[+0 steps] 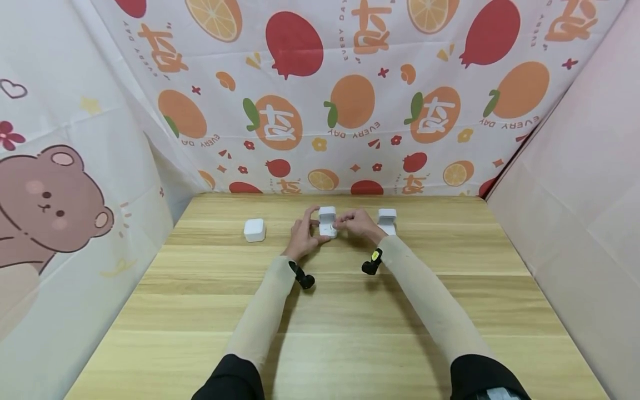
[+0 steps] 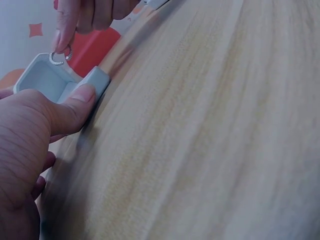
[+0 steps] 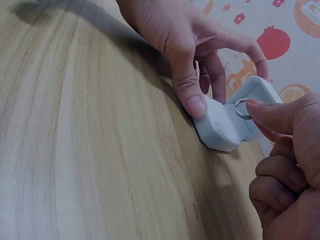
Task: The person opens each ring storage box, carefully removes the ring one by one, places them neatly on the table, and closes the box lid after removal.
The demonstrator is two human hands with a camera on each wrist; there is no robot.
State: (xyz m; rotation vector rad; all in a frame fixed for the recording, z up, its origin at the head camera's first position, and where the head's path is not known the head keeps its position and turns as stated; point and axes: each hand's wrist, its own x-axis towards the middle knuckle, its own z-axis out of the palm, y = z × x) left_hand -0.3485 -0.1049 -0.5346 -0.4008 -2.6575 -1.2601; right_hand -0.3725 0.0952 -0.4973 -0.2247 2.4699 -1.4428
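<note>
A small white ring box (image 1: 327, 213) stands on the table with its lid raised. My left hand (image 1: 302, 238) grips it, thumb (image 2: 81, 95) on the front of the base and index finger up at the lid in the right wrist view. From the right, my right hand (image 1: 359, 223) pinches a silvery ring (image 3: 240, 115) with a textured, sparkling band between thumb and index finger. The ring is in front of the raised lid, just over the base. The other right-hand fingers are curled in toward the palm.
A closed white box (image 1: 254, 230) sits to the left on the wooden table (image 1: 350, 344). Another open white box (image 1: 387, 215) stands to the right, partly hidden by the right wrist. A fruit-print cloth (image 1: 310, 116) hangs along the back edge.
</note>
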